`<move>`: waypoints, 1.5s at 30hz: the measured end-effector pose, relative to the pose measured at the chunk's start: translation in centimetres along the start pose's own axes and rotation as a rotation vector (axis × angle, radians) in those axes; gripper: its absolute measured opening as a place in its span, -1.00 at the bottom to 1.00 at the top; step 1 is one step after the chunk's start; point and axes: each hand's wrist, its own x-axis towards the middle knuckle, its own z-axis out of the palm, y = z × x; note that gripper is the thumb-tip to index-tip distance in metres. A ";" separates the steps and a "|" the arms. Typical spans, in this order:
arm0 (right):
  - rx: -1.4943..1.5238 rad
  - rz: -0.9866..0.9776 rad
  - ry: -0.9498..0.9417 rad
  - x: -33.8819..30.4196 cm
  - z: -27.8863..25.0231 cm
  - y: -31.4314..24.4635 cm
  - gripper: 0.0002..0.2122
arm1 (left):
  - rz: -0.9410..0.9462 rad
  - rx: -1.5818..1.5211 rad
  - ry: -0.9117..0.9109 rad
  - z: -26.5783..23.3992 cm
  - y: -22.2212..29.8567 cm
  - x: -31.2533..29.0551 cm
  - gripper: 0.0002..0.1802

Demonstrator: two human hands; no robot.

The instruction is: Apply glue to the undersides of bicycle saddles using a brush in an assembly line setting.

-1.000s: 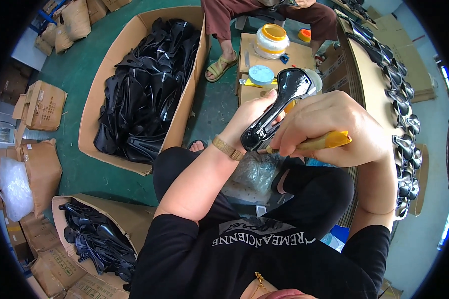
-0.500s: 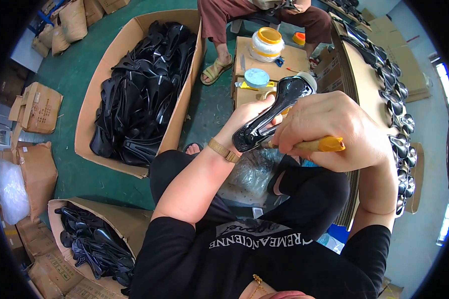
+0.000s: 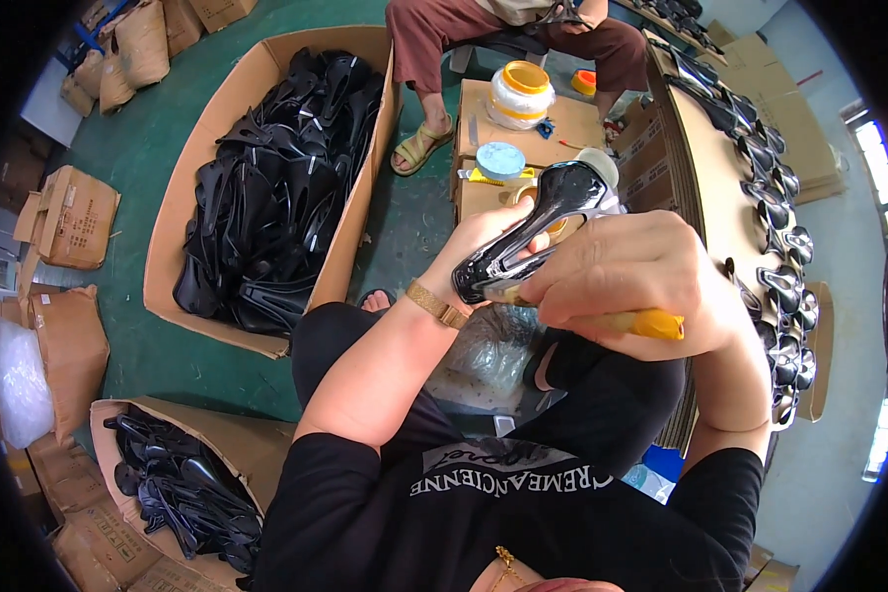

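My left hand (image 3: 491,225) grips a glossy black bicycle saddle shell (image 3: 503,255) from its left side, tilted with the narrow nose toward me and the wide end away. Its thumb shows along the shell's edge; the other fingers are mostly hidden beneath. My right hand (image 3: 641,271) is closed around a brush (image 3: 646,324) with yellow tape at the handle's end. The brush tip lies at the nose end of the shell, largely hidden by my fingers. Wet-looking shine covers the shell's surface.
At left, a large carton (image 3: 173,212) holds many black saddle shells; a smaller carton (image 3: 257,444) holds more. Ahead are a white jar (image 3: 520,104) with a yellow rim and a blue round lid (image 3: 500,160). Shells line a cardboard stack (image 3: 715,183) at right. A co-worker's legs (image 3: 419,49) are opposite.
The brush and my right hand have shifted slightly down toward me along the shell's nose. The shell, in my left hand, has moved slightly left and tilted a little.
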 end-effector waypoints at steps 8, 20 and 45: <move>0.076 0.051 0.167 -0.5 -1.2 -0.3 -0.91 | 0.068 0.147 -0.006 -2.3 -0.3 0.7 -0.61; 0.234 0.178 0.136 -0.5 -2.1 1.2 -0.90 | 0.195 0.517 -0.064 -1.1 -0.3 -0.5 -0.63; 0.119 0.424 -0.053 -2.0 -5.3 2.1 -0.92 | -0.078 0.516 -0.089 -1.1 0.6 -1.2 -0.64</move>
